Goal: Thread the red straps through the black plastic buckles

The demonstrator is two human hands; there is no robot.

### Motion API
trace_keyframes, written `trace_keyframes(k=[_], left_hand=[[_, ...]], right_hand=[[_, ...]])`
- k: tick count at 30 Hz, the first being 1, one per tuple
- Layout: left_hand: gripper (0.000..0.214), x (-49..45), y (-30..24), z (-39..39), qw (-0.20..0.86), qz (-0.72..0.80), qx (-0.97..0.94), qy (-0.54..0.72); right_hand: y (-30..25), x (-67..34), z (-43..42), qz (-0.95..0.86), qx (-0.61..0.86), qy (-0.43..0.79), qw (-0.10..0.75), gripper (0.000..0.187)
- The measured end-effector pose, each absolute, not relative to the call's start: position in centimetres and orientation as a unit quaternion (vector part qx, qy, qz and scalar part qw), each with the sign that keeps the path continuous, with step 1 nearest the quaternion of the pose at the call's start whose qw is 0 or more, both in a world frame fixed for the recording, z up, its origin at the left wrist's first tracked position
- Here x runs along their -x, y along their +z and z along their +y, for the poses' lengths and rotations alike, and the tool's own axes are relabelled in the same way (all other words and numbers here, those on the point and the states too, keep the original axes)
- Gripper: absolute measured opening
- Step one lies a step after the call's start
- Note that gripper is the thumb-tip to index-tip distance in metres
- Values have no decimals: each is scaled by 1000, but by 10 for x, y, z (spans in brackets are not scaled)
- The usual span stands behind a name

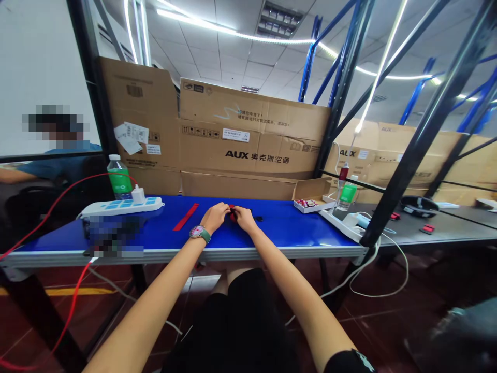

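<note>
My left hand point(216, 216), with a green-strapped watch on the wrist, and my right hand point(246, 219) meet over the blue table top point(217, 239). Both are closed, their fingertips pinching a small black and red piece point(233, 212) between them. Its kind is too small and too covered to make out. A flat red strip point(186, 217) lies slantwise to the left of my hands. Just right of my right hand is a small black piece point(259, 218).
A power strip point(122, 206) and a water bottle point(119, 178) stand at the left. An open small box point(310, 203) with colourful contents sits at the right, near another bottle point(348, 194). Cardboard point(252, 140) walls the back. A person point(58, 155) is at far left.
</note>
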State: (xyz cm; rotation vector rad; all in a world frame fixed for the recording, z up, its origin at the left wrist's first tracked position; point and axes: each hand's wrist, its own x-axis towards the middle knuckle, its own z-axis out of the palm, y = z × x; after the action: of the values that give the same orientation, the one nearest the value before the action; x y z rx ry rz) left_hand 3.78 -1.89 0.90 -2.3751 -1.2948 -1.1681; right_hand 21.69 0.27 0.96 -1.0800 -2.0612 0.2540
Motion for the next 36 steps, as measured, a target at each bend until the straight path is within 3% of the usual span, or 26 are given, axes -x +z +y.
trace_keyframes(k=[8,26,36], left_hand=[[24,-34,14,-19,81,-436,792,-420],[12,-33,16,-23,47,-407,796,-446],[18,-35,12,-19,61,-375,811,-445]], right_hand=[[6,-217,3,-835,410,66,361,49],[3,-223,14,-855,370,21,362,34],[5,-216,7,-821,403,84,395,29]])
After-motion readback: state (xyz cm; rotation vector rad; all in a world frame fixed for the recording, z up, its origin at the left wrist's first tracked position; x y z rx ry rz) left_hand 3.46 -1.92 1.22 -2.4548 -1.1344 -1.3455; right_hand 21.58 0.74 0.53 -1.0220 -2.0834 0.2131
